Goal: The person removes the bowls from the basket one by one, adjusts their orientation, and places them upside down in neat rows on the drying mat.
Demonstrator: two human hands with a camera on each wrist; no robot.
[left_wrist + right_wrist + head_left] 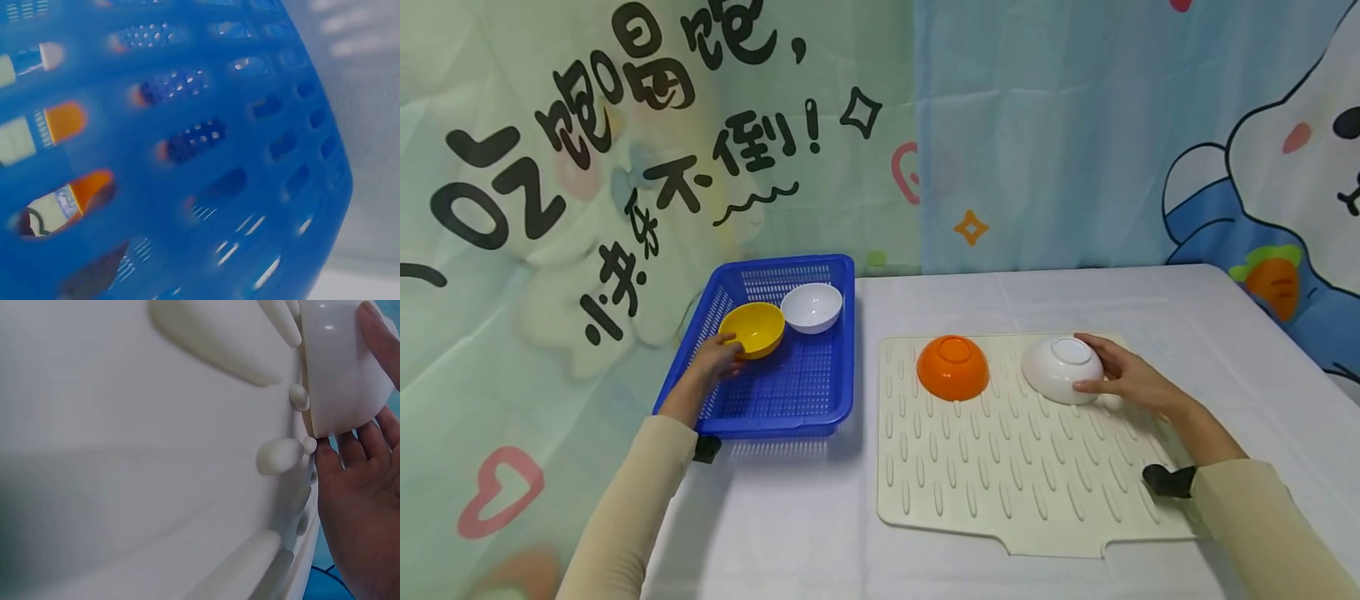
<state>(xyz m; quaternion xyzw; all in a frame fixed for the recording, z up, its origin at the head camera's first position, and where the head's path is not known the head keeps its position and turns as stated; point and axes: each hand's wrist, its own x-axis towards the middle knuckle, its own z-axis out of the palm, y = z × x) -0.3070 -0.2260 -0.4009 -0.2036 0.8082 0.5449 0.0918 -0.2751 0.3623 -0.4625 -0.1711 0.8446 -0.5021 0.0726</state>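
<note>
My left hand (717, 360) pinches the near left rim of a yellow bowl (760, 332), which sits upright in a blue plastic basket (805, 422). Beside it, to the right, stands an upright white bowl (812, 310). The basket's slotted wall (206, 112) fills most of the left wrist view and hides nearly all of that hand. On a cream ridged mat (970, 487), my right hand (1127, 377) grips the right side of an upside-down white bowl (1051, 373). In the right wrist view, thumb and fingers span this bowl (344, 369). An orange bowl (952, 373) lies upside down to its left.
A white cloth (790, 517) covers the table under basket and mat. A printed curtain (1045, 150) hangs along the back and left side. The basket's raised walls surround the two upright bowls, and a strip of cloth separates basket from mat.
</note>
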